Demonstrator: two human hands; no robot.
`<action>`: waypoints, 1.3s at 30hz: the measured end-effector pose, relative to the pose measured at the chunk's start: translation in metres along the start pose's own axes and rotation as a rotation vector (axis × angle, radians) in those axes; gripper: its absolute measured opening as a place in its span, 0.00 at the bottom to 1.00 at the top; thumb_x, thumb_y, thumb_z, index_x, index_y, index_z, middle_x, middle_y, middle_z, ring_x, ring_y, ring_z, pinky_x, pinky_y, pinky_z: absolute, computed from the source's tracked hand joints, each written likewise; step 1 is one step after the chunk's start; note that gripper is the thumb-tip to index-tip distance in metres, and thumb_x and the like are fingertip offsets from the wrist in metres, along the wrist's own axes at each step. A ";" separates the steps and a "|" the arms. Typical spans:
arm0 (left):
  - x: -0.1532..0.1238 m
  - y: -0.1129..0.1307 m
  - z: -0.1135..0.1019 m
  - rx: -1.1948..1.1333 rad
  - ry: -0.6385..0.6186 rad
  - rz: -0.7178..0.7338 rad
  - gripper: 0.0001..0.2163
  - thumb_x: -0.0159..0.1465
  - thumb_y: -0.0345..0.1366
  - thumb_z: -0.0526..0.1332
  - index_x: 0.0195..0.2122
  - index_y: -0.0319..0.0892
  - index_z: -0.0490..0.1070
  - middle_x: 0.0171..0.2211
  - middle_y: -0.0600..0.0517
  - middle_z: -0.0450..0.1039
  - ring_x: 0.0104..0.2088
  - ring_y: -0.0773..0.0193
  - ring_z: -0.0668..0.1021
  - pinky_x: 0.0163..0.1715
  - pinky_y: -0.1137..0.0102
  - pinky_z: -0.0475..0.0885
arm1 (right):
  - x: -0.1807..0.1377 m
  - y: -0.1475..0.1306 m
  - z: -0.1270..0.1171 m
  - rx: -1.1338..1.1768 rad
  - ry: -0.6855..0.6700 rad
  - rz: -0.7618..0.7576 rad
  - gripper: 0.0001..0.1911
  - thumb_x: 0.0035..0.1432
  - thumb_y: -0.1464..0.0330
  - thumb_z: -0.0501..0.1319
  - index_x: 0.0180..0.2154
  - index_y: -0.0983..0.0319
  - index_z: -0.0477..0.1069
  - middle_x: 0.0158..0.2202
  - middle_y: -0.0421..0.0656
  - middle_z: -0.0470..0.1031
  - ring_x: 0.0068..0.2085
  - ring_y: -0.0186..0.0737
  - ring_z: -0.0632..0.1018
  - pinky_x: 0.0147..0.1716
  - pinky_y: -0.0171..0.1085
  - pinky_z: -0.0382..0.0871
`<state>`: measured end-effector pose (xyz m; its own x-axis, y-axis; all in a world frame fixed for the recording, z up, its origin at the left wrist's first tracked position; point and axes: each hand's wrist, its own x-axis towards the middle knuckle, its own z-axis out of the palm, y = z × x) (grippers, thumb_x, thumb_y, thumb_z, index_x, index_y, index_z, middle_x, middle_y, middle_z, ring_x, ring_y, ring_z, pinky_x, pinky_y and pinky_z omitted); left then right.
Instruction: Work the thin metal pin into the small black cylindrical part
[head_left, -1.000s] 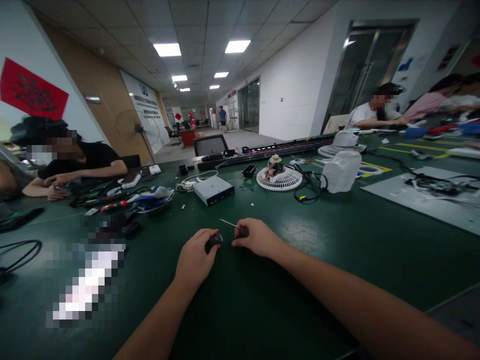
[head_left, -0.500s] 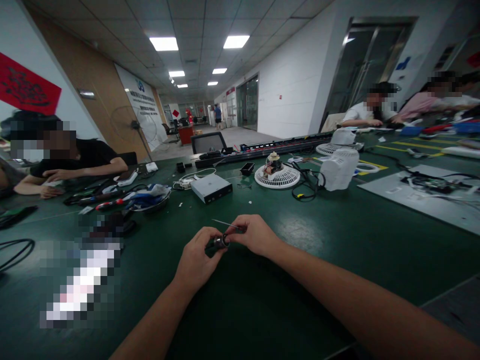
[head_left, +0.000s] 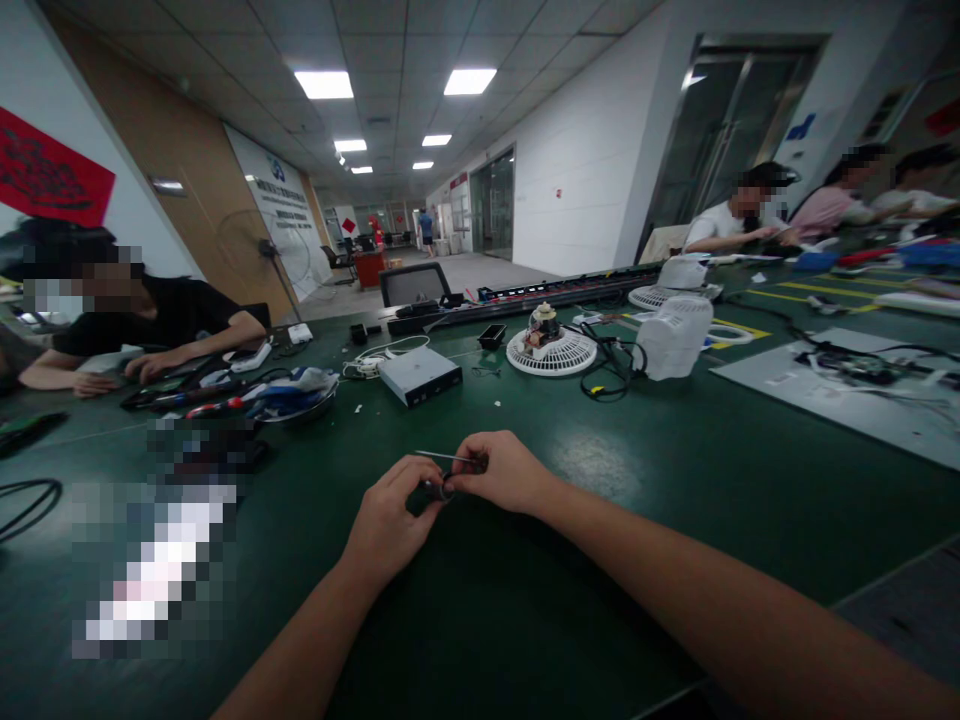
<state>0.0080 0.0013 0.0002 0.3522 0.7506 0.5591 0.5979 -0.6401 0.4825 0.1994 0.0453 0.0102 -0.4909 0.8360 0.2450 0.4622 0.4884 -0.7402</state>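
Over the green tabletop (head_left: 600,590), my left hand (head_left: 386,520) pinches a small dark cylindrical part (head_left: 442,492) between thumb and fingers. Its rim has a metallic shine, and the fingers cover much of it. My right hand (head_left: 514,472) is closed on a thin metal rod (head_left: 435,455), which sticks out leftward above the left fingertips. The rod's other end is hidden in the right palm, so its kind is unclear. The right thumb and fingertip are at the rim of the cylindrical part.
Ahead stand a silver disc drive (head_left: 421,375), a small black tray (head_left: 493,336) and a white fan grille with a motor (head_left: 551,350). A white housing (head_left: 675,338) and a grey panel (head_left: 847,390) lie right. Tools and a bowl (head_left: 296,397) sit left; people work at both sides.
The metal rod has swung to a flatter angle and shifted slightly left. The cylindrical part has turned, its rim less visible. Both hands stay nearly in place.
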 end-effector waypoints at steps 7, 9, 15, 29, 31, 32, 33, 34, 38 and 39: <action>-0.001 0.001 -0.001 0.013 0.031 -0.012 0.06 0.57 0.26 0.62 0.34 0.43 0.70 0.39 0.50 0.75 0.41 0.60 0.77 0.42 0.64 0.74 | -0.001 -0.002 -0.001 -0.046 0.024 0.033 0.08 0.52 0.64 0.66 0.31 0.63 0.74 0.26 0.38 0.72 0.26 0.32 0.70 0.24 0.31 0.57; 0.000 0.002 -0.001 0.008 0.037 -0.013 0.05 0.57 0.27 0.63 0.33 0.43 0.70 0.39 0.49 0.75 0.42 0.59 0.77 0.43 0.63 0.74 | 0.000 -0.001 0.000 -0.069 0.059 0.038 0.08 0.53 0.63 0.65 0.30 0.63 0.74 0.25 0.38 0.71 0.26 0.31 0.70 0.24 0.31 0.57; -0.001 0.003 -0.001 -0.010 0.039 -0.007 0.04 0.58 0.28 0.63 0.31 0.43 0.70 0.39 0.49 0.75 0.41 0.59 0.78 0.42 0.64 0.74 | 0.000 0.007 0.006 0.071 -0.042 0.042 0.08 0.54 0.64 0.63 0.33 0.62 0.69 0.27 0.37 0.72 0.26 0.31 0.70 0.24 0.30 0.59; 0.003 -0.006 -0.001 0.109 0.150 -0.106 0.03 0.56 0.29 0.62 0.28 0.43 0.70 0.39 0.49 0.76 0.40 0.59 0.79 0.42 0.63 0.75 | 0.004 0.011 -0.014 -0.188 0.095 -0.011 0.07 0.64 0.67 0.54 0.39 0.62 0.69 0.31 0.40 0.72 0.31 0.34 0.71 0.30 0.33 0.60; 0.003 -0.011 -0.003 0.133 0.185 -0.158 0.03 0.56 0.29 0.63 0.28 0.43 0.70 0.39 0.50 0.76 0.39 0.59 0.79 0.41 0.62 0.75 | 0.004 0.011 -0.020 -0.306 0.080 -0.057 0.07 0.62 0.68 0.57 0.38 0.61 0.73 0.34 0.42 0.73 0.33 0.35 0.72 0.33 0.34 0.61; 0.003 -0.012 -0.004 0.143 0.197 -0.180 0.03 0.56 0.30 0.63 0.29 0.43 0.70 0.38 0.50 0.77 0.38 0.59 0.79 0.40 0.63 0.76 | 0.004 0.011 -0.023 -0.348 0.067 -0.078 0.07 0.61 0.68 0.59 0.38 0.61 0.74 0.36 0.42 0.73 0.35 0.36 0.72 0.34 0.35 0.61; 0.002 -0.012 -0.004 0.149 0.204 -0.198 0.03 0.55 0.30 0.63 0.29 0.43 0.70 0.38 0.51 0.77 0.37 0.60 0.79 0.39 0.63 0.76 | 0.003 0.012 -0.024 -0.377 0.054 -0.096 0.07 0.61 0.67 0.59 0.39 0.60 0.76 0.37 0.43 0.73 0.36 0.36 0.73 0.35 0.35 0.62; 0.002 -0.012 -0.005 0.151 0.204 -0.212 0.03 0.55 0.30 0.64 0.29 0.44 0.70 0.38 0.51 0.77 0.37 0.60 0.79 0.38 0.63 0.76 | 0.003 0.012 -0.024 -0.395 0.044 -0.110 0.08 0.61 0.67 0.59 0.39 0.59 0.77 0.37 0.43 0.73 0.36 0.36 0.73 0.36 0.35 0.62; 0.002 -0.008 -0.004 0.125 0.163 -0.215 0.05 0.54 0.29 0.64 0.32 0.44 0.71 0.37 0.52 0.77 0.35 0.61 0.79 0.37 0.63 0.77 | 0.002 0.014 -0.020 -0.431 0.037 -0.143 0.10 0.62 0.65 0.59 0.42 0.57 0.78 0.37 0.43 0.73 0.37 0.37 0.73 0.38 0.36 0.63; 0.002 -0.007 -0.004 0.116 0.151 -0.207 0.06 0.54 0.29 0.64 0.33 0.44 0.71 0.37 0.52 0.78 0.35 0.61 0.79 0.37 0.63 0.77 | 0.001 0.014 -0.019 -0.443 0.040 -0.144 0.10 0.62 0.65 0.59 0.42 0.56 0.78 0.37 0.42 0.73 0.37 0.37 0.73 0.37 0.36 0.63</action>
<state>0.0023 0.0069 0.0008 0.1082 0.8247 0.5551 0.7275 -0.4463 0.5212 0.2193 0.0582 0.0121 -0.5483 0.7567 0.3560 0.6666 0.6526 -0.3603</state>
